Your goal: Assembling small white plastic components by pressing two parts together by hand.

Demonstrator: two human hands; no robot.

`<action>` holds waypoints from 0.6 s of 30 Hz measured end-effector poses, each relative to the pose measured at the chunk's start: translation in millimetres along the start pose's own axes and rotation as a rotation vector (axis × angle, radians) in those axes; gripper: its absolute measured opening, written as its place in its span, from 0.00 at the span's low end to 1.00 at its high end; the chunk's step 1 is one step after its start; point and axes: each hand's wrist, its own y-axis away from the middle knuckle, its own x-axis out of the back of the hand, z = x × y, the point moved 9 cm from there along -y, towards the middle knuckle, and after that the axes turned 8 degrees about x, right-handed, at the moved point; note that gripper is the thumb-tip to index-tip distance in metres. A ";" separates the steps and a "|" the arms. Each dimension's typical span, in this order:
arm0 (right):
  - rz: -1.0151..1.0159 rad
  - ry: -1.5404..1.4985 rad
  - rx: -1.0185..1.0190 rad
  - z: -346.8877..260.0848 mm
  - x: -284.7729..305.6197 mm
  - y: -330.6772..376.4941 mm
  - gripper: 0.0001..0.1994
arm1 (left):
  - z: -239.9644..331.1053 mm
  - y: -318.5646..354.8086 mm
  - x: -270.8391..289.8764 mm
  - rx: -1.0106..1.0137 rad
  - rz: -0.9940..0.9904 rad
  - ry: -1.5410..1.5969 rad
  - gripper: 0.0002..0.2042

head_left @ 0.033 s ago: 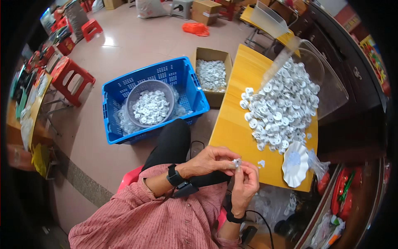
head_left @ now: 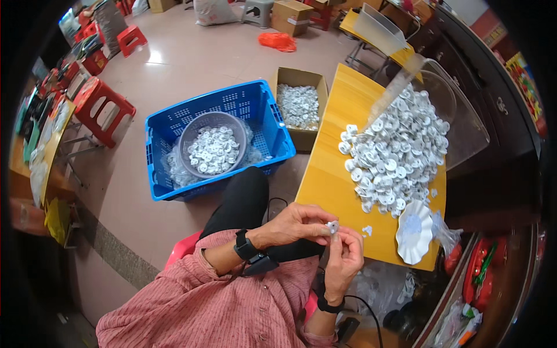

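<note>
A small white plastic piece (head_left: 332, 227) is pinched between the fingertips of both my hands, just off the near left edge of the yellow table (head_left: 325, 156). My left hand (head_left: 294, 225) grips it from the left with thumb and fingers. From the right, my right hand (head_left: 344, 255) holds it with thumb and forefinger, the other fingers curled in. Fingertips cover part of the piece. Beyond my hands, a heap of white round plastic pieces (head_left: 400, 148) spills from a clear plastic bin (head_left: 469, 124) lying on its side. A scalloped white dish (head_left: 411, 250) holds something pale bluish.
Left of the table, a blue crate (head_left: 200, 100) contains a grey bowl (head_left: 185, 139) of white pieces. Behind it, a cardboard box (head_left: 313, 75) holds more. Red stools (head_left: 104, 110) stand at the left, dark drawers (head_left: 481, 87) at the right. A black cable (head_left: 371, 310) runs below my right wrist.
</note>
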 end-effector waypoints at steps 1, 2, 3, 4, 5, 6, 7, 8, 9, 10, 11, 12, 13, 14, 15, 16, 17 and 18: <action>-0.009 -0.001 0.007 -1.0 -0.8 -0.4 0.03 | 4.0 2.4 4.6 -0.010 0.005 0.004 0.14; -0.012 0.051 0.018 -2.3 -0.2 -1.2 0.03 | 12.2 4.7 16.3 -0.045 0.063 -0.013 0.13; -0.011 0.100 0.025 -2.3 2.5 -1.7 0.03 | 20.1 6.3 26.7 -0.076 0.122 -0.034 0.13; -0.008 0.100 0.026 -0.5 4.1 -1.5 0.03 | 32.2 9.3 40.9 -0.150 0.193 -0.108 0.13; -0.012 0.105 0.018 3.7 5.8 -0.8 0.03 | 38.3 12.4 62.4 -0.217 0.298 -0.107 0.13; -0.011 0.113 0.011 7.5 8.2 -1.0 0.03 | 44.7 16.7 84.6 -0.282 0.397 -0.107 0.13; 0.008 0.126 0.012 9.7 12.1 -1.3 0.03 | 54.3 23.3 106.9 -0.313 0.493 -0.123 0.13; -0.020 0.164 0.026 10.6 10.8 -0.4 0.03 | 64.0 33.3 130.5 -0.345 0.588 -0.138 0.14; -0.050 0.204 0.039 9.8 9.8 0.8 0.03 | 70.9 45.9 154.3 -0.384 0.683 -0.134 0.15; -0.035 0.216 0.040 7.1 11.6 0.9 0.03 | 77.1 61.7 179.4 -0.424 0.783 -0.129 0.15; -0.038 0.208 0.010 8.0 11.3 1.6 0.03 | 78.3 72.9 207.8 -0.435 0.874 -0.153 0.16; -0.044 0.195 -0.020 8.9 10.9 1.9 0.03 | 78.3 84.0 234.8 -0.446 0.969 -0.178 0.17; -0.045 0.207 0.001 8.9 12.1 2.7 0.03 | 76.9 96.5 258.8 -0.485 1.065 -0.190 0.18; -0.035 0.215 0.003 9.4 14.0 4.0 0.03 | 76.5 105.3 272.4 -0.524 1.164 -0.200 0.18; -0.030 0.210 -0.028 13.0 16.0 5.7 0.03 | 80.4 98.5 267.4 -0.523 1.147 -0.200 0.18; -0.026 0.202 -0.058 17.2 18.4 6.8 0.04 | 87.1 100.2 261.8 -0.459 1.255 -0.340 0.18; -0.014 0.210 -0.057 20.5 21.8 7.1 0.04 | 92.4 100.0 256.9 -0.392 1.361 -0.482 0.18; -0.021 0.248 -0.006 19.2 21.9 7.4 0.03 | 93.6 94.0 252.1 -0.395 1.358 -0.480 0.18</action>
